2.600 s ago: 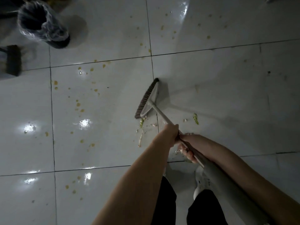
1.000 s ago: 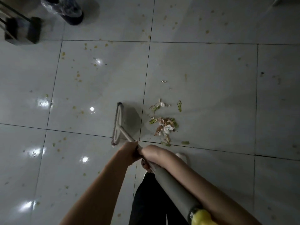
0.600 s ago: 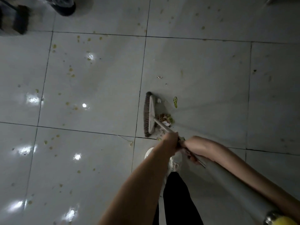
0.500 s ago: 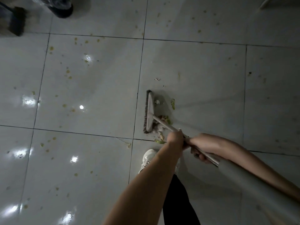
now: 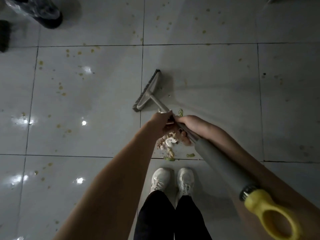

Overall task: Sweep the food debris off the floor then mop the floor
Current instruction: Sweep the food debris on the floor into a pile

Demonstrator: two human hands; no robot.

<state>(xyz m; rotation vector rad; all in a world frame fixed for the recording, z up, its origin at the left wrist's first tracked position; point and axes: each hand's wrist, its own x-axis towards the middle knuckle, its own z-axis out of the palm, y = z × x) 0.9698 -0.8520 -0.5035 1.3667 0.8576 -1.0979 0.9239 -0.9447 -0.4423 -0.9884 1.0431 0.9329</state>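
Observation:
A grey broom (image 5: 220, 163) with a yellow end loop runs from the lower right up to its brush head (image 5: 148, 91), which rests on the white tiled floor (image 5: 86, 101). Both hands grip the thin shaft close together: my left hand (image 5: 160, 122) higher up toward the head, my right hand (image 5: 186, 126) just behind it. A small pile of food debris (image 5: 167, 144) with green bits lies on the floor below my hands, just ahead of my white shoes (image 5: 173, 181). Small yellowish spots dot the tiles to the left and at the top.
A dark bin lined with a clear plastic bag (image 5: 39, 11) stands at the top left. Next to it, at the left edge, is a dark object (image 5: 4, 35). Bright light reflections lie on the glossy tiles at the left.
The brush head has swung out farther from me and tilted, leaving the debris pile closer to my feet. Both shoes now show side by side.

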